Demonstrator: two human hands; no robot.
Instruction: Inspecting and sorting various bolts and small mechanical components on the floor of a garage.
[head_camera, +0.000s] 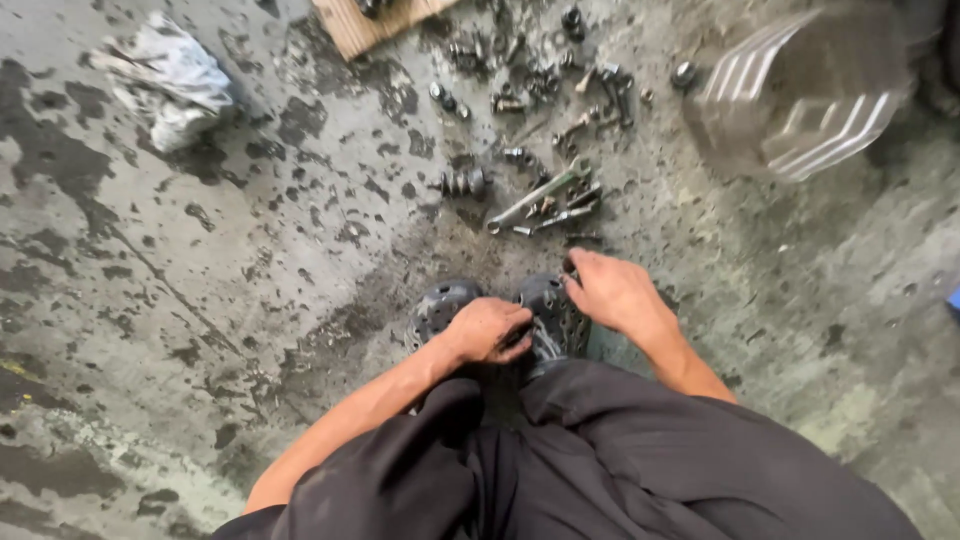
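Looking down from the head camera, I see my left hand (490, 330) curled loosely, knuckles up, resting on the toe of the left grey perforated rubber clog (440, 305); the fingers are bent in, and I cannot tell whether anything sits inside them. My right hand (612, 293) lies just beside it, over the outer edge of the right grey perforated clog (552, 310), fingers bent and the fingertips pinched near a small dark bit that is too small to make out. Both wrists come out over black trouser legs (620, 460) close below the hands. Just ahead of the right hand, on the stained and oil-spotted concrete floor (200, 300), lies a cluster of long grimy steel wrenches (545, 203), apart from the fingers. Farther ahead of both hands is a scatter of dark bolts, sockets and small metal parts (530, 80). Beyond those sits the corner of a pale wooden board (350, 25). Well ahead and to the right of the right hand is a blurred ribbed grey metal cover (800, 100). Far off ahead of the left hand lies a crumpled white and grey rag (170, 80).
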